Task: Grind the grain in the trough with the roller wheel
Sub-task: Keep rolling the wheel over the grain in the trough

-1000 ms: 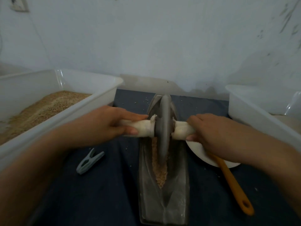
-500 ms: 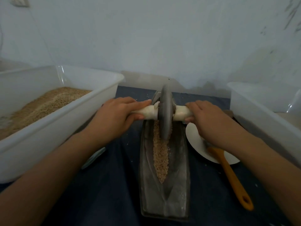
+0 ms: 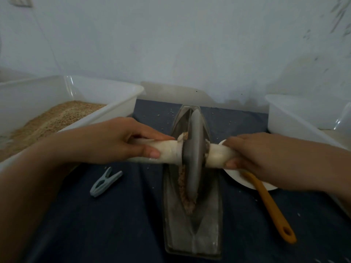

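Mid-grind: the grey roller wheel (image 3: 193, 158) stood in the long metal trough (image 3: 191, 234) on the dark cloth, over crushed tan grain (image 3: 187, 202).

Left hand (image 3: 117, 141) and right hand (image 3: 258, 156) each gripped the pale, smooth axle handle; next, I judged, an even push along the groove.

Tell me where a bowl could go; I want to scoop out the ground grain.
Bare cloth lies between the clothespin and the trough, toward the near edge. Right of the trough is crowded: white dish, orange spatula, right tub.
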Demonstrator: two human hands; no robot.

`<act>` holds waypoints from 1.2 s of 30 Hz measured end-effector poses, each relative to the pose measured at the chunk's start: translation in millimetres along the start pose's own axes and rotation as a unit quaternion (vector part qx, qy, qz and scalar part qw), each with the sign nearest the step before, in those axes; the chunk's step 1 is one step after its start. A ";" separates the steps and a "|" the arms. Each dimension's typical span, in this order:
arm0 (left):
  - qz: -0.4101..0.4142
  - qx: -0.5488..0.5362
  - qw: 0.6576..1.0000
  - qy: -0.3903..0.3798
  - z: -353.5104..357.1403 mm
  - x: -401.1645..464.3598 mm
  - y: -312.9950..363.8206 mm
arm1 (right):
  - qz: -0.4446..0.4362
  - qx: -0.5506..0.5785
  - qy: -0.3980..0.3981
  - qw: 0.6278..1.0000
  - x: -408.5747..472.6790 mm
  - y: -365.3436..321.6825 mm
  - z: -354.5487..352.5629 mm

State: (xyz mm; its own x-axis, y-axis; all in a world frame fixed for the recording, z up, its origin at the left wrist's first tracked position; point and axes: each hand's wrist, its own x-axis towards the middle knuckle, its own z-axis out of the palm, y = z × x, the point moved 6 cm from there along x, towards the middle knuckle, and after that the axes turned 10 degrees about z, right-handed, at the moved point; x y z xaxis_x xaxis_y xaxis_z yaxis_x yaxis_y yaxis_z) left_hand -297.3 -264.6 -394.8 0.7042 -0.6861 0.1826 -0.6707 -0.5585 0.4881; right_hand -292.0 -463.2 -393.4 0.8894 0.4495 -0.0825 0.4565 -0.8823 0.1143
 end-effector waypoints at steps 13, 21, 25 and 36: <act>-0.022 0.096 0.993 0.071 -1.0 7.9 -12.1 | 0.032 -0.016 0.080 0.996 22.2 8.3 6.1; -0.010 -0.054 0.998 -0.025 0.3 -4.6 6.6 | -0.009 0.015 -0.052 0.999 -6.8 1.1 -0.9; -0.049 0.137 0.984 0.100 -0.4 11.7 -15.3 | 0.059 0.046 0.064 0.995 31.1 18.7 10.6; -0.014 0.066 0.997 0.048 -2.2 3.4 -8.0 | 0.017 -0.024 0.053 0.998 16.2 5.0 3.5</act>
State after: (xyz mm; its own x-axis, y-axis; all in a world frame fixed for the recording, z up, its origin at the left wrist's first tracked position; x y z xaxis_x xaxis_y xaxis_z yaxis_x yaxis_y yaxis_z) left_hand -289.1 -261.4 -396.2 0.7373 -0.6253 0.2556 -0.6716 -0.6372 0.3782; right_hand -275.4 -460.9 -397.7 0.9008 0.4333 0.0271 0.4238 -0.8912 0.1620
